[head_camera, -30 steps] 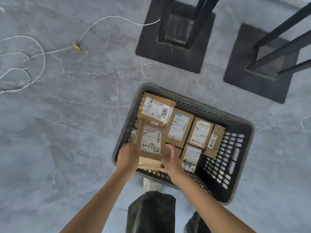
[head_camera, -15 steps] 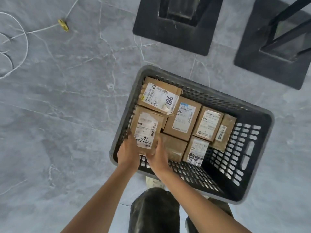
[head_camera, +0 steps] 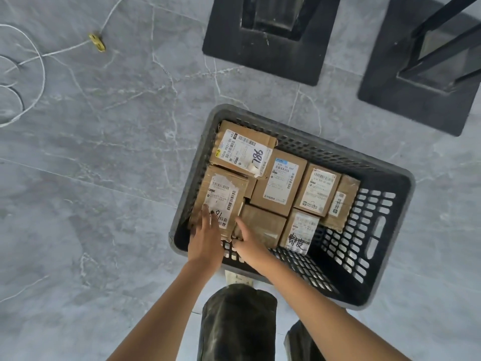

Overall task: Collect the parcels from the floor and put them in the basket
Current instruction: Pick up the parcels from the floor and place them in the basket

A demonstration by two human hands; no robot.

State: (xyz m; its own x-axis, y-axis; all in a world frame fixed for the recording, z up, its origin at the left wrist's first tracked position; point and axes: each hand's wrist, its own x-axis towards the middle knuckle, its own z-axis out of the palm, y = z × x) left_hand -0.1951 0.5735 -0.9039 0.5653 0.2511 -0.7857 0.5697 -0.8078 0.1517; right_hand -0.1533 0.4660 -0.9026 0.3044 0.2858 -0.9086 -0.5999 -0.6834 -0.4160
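While both hands press a labelled parcel (head_camera: 221,201) into the basket (head_camera: 385,306) at frame centre, left hand (head_camera: 205,239) lies flat, fingers apart; right hand (head_camera: 248,242) fingers curl on its edge

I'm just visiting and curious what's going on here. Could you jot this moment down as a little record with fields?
Place: grey marbled floor
Container: dark slotted basket
Contents: seven cardboard parcels visible, most with labels up
Left hand: flat on the near-left parcel
Right hand: at that parcel's near right edge
Loose parcels on floor: none in view
Nearby: white cord, two black stand bases
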